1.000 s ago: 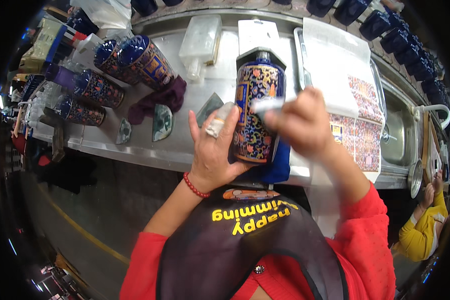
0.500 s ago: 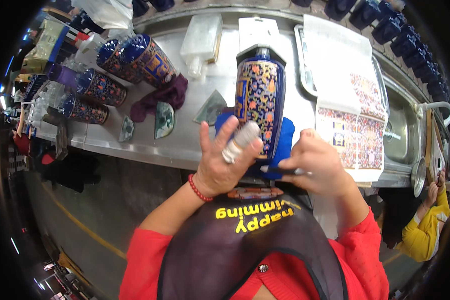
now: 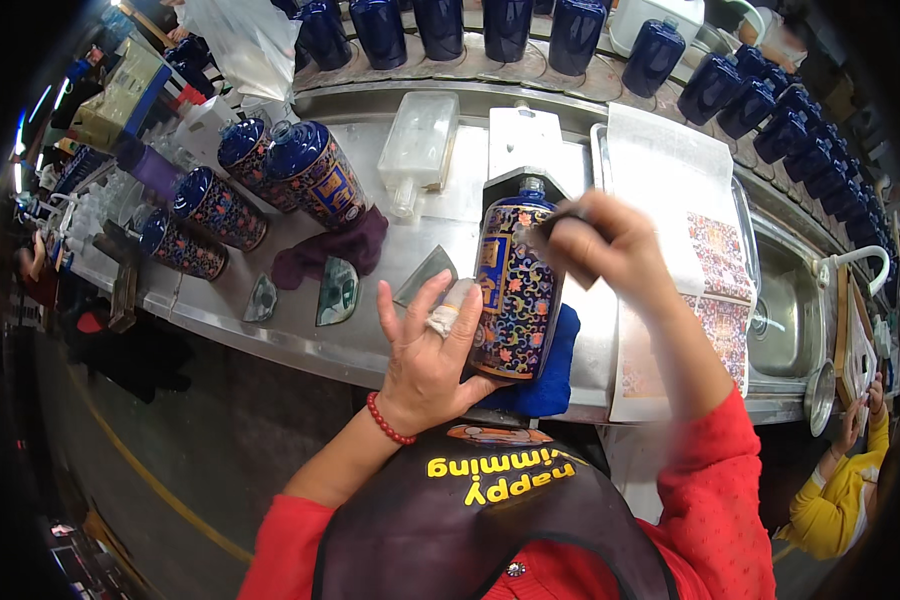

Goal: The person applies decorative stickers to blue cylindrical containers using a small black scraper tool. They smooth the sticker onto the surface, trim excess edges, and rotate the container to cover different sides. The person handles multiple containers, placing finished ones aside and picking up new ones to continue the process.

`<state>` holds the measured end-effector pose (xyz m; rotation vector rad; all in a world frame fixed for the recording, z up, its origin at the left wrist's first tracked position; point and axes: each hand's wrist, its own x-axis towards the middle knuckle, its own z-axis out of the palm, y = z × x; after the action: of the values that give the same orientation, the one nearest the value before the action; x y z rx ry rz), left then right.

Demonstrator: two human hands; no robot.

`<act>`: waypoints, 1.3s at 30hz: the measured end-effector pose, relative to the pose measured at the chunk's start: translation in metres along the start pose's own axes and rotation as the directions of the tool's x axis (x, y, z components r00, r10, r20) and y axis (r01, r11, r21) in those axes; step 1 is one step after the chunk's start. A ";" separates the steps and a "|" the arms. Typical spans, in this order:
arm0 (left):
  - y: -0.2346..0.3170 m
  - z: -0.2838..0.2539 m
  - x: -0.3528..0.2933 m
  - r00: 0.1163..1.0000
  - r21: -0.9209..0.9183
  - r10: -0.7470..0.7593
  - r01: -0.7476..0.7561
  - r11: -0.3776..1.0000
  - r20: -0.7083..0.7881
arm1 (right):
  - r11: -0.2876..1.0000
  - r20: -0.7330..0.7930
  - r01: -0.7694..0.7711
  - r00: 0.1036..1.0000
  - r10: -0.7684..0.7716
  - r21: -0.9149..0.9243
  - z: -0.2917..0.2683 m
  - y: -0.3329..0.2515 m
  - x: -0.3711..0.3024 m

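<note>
A blue glass bottle (image 3: 530,285) with a colourful floral pattern lies on the worktop, its neck pointing away from me. My left hand (image 3: 425,345) grips its lower left corner, thumb at the base and the other fingers spread; one finger has a white wrap. My right hand (image 3: 610,245) is closed on a small dark flat piece (image 3: 555,230) at the bottle's upper right side. Motion blur and the fingers hide most of that piece. Under the bottle's lower right side is a blue cloth (image 3: 560,370).
Patterned bottles (image 3: 320,180) and a purple cloth (image 3: 335,245) are at the left, near glass-like shards (image 3: 338,290). A clear bottle (image 3: 417,140) lies behind. Printed sheets (image 3: 705,230) cover a tray beside the sink (image 3: 785,320). Plain blue bottles (image 3: 440,30) line the back; another person (image 3: 840,490) works at right.
My right hand has moved up from the bottle's base to its upper right side. A pale-tipped pen-like tool showed in it before; now a dark piece shows. My left hand stays at the bottle.
</note>
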<state>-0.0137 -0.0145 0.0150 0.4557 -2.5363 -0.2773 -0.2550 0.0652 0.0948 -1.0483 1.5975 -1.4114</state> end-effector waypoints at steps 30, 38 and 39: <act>-0.007 0.007 0.006 0.999 -0.082 -0.029 0.026 0.996 -0.025 | 0.430 0.095 0.557 0.681 -0.726 -0.710 -0.007 0.027 0.004; -0.002 -0.002 0.010 1.000 -0.011 -0.029 0.029 1.000 0.001 | 0.918 -0.056 0.260 0.956 -0.290 -0.300 -0.010 0.021 0.001; -0.002 -0.001 0.009 1.000 -0.026 -0.023 0.022 0.999 -0.004 | 0.706 -0.185 0.409 0.776 -0.602 -0.578 -0.009 0.030 0.005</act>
<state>-0.0198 -0.0194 0.0193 0.4746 -2.5220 -0.3171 -0.2681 0.0659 0.0655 -1.7446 2.1363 -1.6561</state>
